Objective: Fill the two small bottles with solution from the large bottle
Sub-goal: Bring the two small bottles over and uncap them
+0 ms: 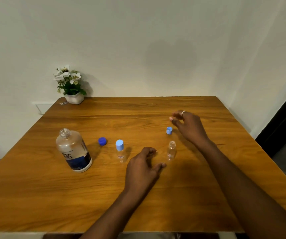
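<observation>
The large clear bottle [73,150] with a dark blue label stands uncapped at the left of the wooden table [138,195]. Its dark blue cap [102,141] lies just to its right. One small clear bottle [120,150] stands upright with its light blue cap on. The other small bottle [171,150] stands open, and its light blue cap [169,130] lies on the table behind it. My left hand [144,167] hovers between the two small bottles, fingers loosely curled and holding nothing. My right hand [188,125] is just right of the loose light blue cap, fingers apart and empty.
A small white pot of white flowers [70,85] stands at the table's far left corner against the wall. The table's right edge borders a dark doorway [283,121].
</observation>
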